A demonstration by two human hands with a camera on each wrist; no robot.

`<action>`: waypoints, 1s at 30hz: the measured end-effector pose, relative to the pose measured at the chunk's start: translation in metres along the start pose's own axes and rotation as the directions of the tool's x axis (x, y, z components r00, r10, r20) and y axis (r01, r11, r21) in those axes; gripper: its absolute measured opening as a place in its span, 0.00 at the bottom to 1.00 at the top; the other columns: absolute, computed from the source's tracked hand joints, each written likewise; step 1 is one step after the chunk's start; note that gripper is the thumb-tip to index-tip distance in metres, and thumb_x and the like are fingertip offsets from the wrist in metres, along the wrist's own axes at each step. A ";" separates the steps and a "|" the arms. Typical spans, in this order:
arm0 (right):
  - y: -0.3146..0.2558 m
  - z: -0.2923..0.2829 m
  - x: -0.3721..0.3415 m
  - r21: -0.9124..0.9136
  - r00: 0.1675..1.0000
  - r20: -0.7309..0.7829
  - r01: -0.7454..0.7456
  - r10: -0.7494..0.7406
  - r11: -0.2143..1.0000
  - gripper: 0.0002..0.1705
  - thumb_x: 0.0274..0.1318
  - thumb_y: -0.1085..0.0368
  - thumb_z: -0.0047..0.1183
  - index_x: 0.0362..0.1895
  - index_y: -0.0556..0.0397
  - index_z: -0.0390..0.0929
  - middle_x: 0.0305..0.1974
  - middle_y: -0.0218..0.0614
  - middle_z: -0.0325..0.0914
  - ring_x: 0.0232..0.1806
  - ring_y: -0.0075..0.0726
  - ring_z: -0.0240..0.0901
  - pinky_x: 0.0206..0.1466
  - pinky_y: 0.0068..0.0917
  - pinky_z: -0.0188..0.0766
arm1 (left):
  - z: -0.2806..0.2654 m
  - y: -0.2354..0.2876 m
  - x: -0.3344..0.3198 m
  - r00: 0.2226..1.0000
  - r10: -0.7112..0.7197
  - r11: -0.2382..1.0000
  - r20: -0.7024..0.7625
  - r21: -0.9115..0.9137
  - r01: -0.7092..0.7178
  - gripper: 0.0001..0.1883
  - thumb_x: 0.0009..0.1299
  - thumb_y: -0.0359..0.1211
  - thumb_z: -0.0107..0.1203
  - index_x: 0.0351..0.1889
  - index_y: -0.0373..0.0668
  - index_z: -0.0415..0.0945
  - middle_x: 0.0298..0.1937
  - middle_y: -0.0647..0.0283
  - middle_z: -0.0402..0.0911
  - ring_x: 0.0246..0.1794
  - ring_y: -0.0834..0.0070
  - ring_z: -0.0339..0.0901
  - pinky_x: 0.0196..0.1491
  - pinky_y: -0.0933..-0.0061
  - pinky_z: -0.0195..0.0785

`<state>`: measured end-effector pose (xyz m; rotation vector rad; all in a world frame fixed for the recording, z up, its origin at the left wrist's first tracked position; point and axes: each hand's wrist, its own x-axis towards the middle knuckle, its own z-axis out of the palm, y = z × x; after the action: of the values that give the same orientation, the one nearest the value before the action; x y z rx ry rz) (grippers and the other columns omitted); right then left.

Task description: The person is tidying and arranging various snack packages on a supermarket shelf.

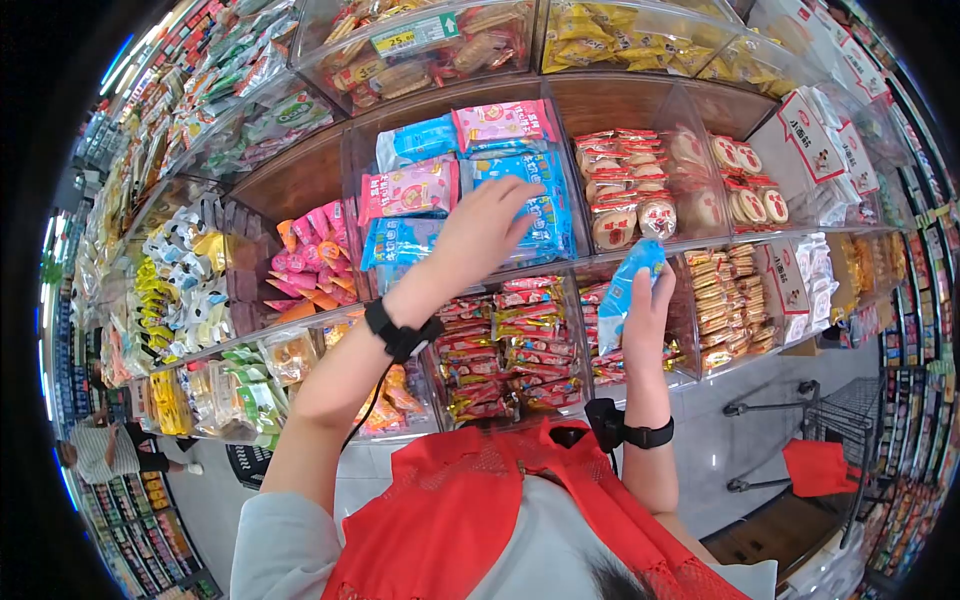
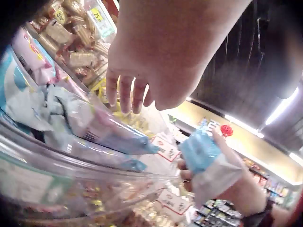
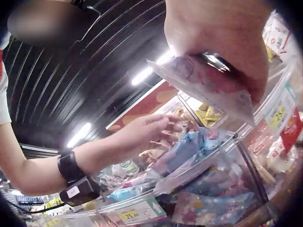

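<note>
My left hand [image 1: 488, 228] is over a clear bin of blue snack packs [image 1: 400, 240] and pink snack packs [image 1: 505, 122], its fingers reaching across the blue ones. In the left wrist view the fingers [image 2: 125, 92] hang straight and slightly spread, with nothing between them. To the right, my right hand [image 1: 650, 320] grips a blue snack pack [image 1: 622, 300] and holds it up in front of the shelf edge. That pack's pale back with pink print [image 3: 208, 85] shows in the right wrist view, where the palm hides part of it.
Clear dividers separate the bins. Red-wrapped round crackers [image 1: 615, 190] lie right of the blue packs, and red and yellow sticks [image 1: 510, 345] fill the lower row. Pink cone-shaped packs [image 1: 312, 250] sit to the left. A shopping cart [image 1: 835, 430] stands at the lower right.
</note>
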<state>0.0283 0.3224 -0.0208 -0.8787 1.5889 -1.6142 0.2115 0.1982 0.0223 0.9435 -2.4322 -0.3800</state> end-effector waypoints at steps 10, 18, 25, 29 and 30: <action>-0.038 0.046 0.000 0.057 0.956 0.153 0.245 -0.251 0.968 0.26 0.61 0.68 0.39 0.62 0.62 0.49 0.54 0.49 0.62 0.52 0.40 0.63 0.56 0.33 0.60 | -0.007 0.032 -0.013 0.992 -0.040 0.945 -0.118 -0.326 -0.001 0.27 0.63 0.31 0.53 0.61 0.39 0.60 0.54 0.51 0.71 0.52 0.59 0.71 0.56 0.67 0.61; -0.010 0.025 -0.007 0.039 0.952 0.257 0.162 -0.167 0.986 0.24 0.60 0.71 0.42 0.60 0.58 0.53 0.51 0.41 0.65 0.42 0.28 0.67 0.46 0.25 0.66 | -0.030 -0.069 0.036 0.937 -0.210 0.946 0.281 -0.183 0.267 0.17 0.66 0.32 0.52 0.52 0.38 0.72 0.48 0.57 0.78 0.49 0.73 0.72 0.51 0.73 0.64; -0.005 0.004 -0.001 0.001 0.968 0.224 0.111 -0.109 0.994 0.24 0.59 0.70 0.44 0.59 0.58 0.57 0.50 0.39 0.67 0.42 0.26 0.67 0.45 0.23 0.66 | -0.039 -0.073 0.066 0.930 -0.164 0.975 0.330 0.199 0.102 0.12 0.62 0.32 0.53 0.43 0.40 0.77 0.44 0.56 0.78 0.47 0.57 0.72 0.50 0.65 0.65; -0.018 0.007 0.000 -0.231 0.916 0.250 0.372 -0.314 0.899 0.24 0.52 0.71 0.49 0.55 0.57 0.63 0.51 0.43 0.66 0.49 0.39 0.66 0.52 0.33 0.63 | -0.037 -0.081 0.084 0.962 -0.112 0.933 0.249 0.359 0.016 0.17 0.61 0.33 0.54 0.48 0.41 0.74 0.44 0.56 0.78 0.50 0.58 0.71 0.52 0.63 0.65; -0.023 0.012 0.000 -0.410 0.786 0.361 0.617 -0.501 0.672 0.24 0.49 0.71 0.51 0.54 0.56 0.65 0.52 0.46 0.66 0.52 0.45 0.64 0.55 0.37 0.62 | -0.031 -0.090 0.093 0.979 -0.067 0.881 0.190 0.472 -0.031 0.23 0.59 0.35 0.55 0.53 0.43 0.69 0.49 0.56 0.75 0.51 0.58 0.71 0.52 0.62 0.65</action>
<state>0.0381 0.3160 0.0024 -1.9371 1.7044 -1.3996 0.2187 0.0668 0.0428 1.1753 -2.7691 0.1382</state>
